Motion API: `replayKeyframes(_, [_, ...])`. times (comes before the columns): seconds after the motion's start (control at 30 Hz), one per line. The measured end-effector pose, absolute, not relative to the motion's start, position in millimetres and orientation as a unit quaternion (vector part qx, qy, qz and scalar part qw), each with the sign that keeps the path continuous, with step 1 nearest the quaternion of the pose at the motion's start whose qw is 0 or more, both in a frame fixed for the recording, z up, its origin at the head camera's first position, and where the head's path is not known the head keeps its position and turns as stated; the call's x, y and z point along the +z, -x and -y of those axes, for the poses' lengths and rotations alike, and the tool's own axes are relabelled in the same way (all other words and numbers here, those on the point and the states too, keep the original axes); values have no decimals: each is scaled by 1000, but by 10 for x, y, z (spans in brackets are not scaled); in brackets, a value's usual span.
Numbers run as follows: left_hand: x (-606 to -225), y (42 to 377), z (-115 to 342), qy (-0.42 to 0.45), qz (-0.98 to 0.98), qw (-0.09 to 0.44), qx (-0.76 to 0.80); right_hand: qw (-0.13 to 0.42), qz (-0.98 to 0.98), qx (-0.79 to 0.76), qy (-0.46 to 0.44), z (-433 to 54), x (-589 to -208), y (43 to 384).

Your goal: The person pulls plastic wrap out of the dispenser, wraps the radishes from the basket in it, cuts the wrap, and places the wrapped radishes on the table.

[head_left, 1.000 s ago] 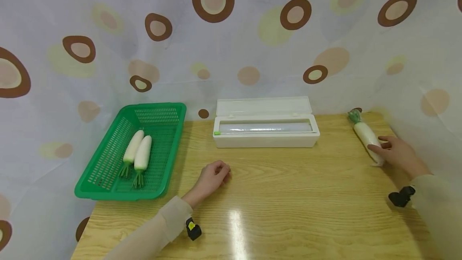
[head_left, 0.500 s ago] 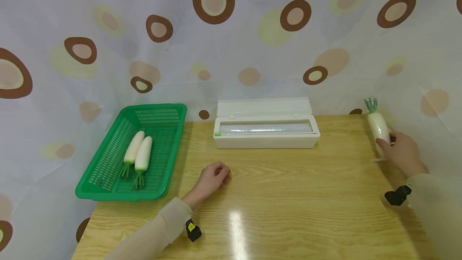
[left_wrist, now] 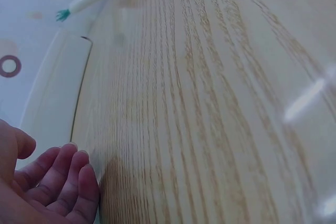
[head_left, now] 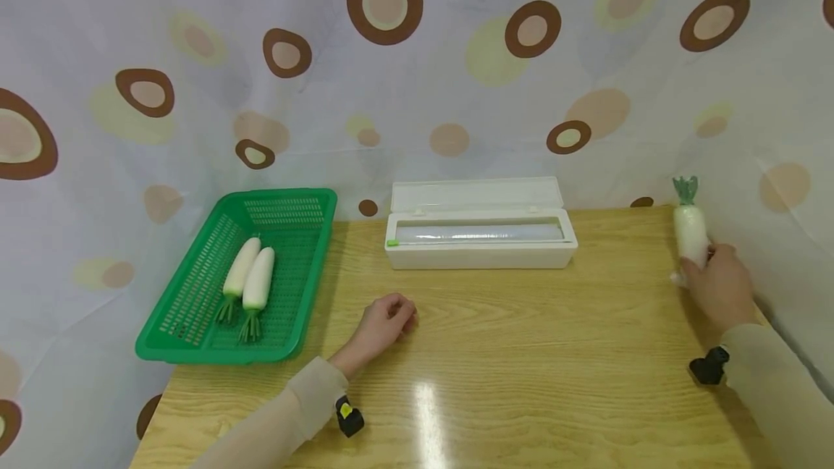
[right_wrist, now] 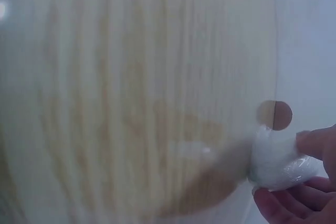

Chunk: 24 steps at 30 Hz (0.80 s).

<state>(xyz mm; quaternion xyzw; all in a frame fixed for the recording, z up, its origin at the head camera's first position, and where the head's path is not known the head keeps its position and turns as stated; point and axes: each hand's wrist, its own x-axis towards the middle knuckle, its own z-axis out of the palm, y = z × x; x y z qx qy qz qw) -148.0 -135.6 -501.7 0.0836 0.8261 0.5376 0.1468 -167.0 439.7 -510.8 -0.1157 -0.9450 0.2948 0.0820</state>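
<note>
My right hand [head_left: 722, 286] grips the lower end of a white radish [head_left: 691, 231] at the table's far right, thumb on one side and fingers on the other. Clear plastic film glints round the radish's end [right_wrist: 283, 163] in the right wrist view. Its green leaf stubs [head_left: 685, 189] point toward the back curtain. Whether the radish touches the table cannot be told. My left hand [head_left: 381, 324] rests on the table left of centre, its fingers loosely curled and holding nothing, as the left wrist view also shows.
At the back centre stands a white box [head_left: 482, 258] with its lid raised and a roll of cling film [head_left: 478, 233] inside. On the left, a green basket [head_left: 146, 344] holds two radishes [head_left: 258, 277]. A spotted curtain [head_left: 449, 78] surrounds the wooden table [head_left: 521, 368].
My right hand has moved the wrapped radish to the right, from lying slanted on the table to pointing nearly straight back. The left hand has stayed put.
</note>
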Motion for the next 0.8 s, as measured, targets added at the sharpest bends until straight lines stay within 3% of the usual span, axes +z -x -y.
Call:
replayKeyframes(0.43, [-5004, 1499, 1341, -83, -832, 143, 530, 147, 968, 205, -2, -4271, -5153, 1650])
replayKeyframes(0.53, [-4996, 1504, 1339, -84, -832, 142, 530, 102, 977, 189, -14, -4282, -5072, 1643])
replayKeyframes(0.7, [-4981, 1515, 1322, -85, -833, 139, 528, -32, 984, 173, -21, -4337, -4936, 1619])
replayKeyframes(0.8, [-4985, 1517, 1312, -86, -832, 141, 529, -37, 983, 173, -39, -4370, -4947, 1600])
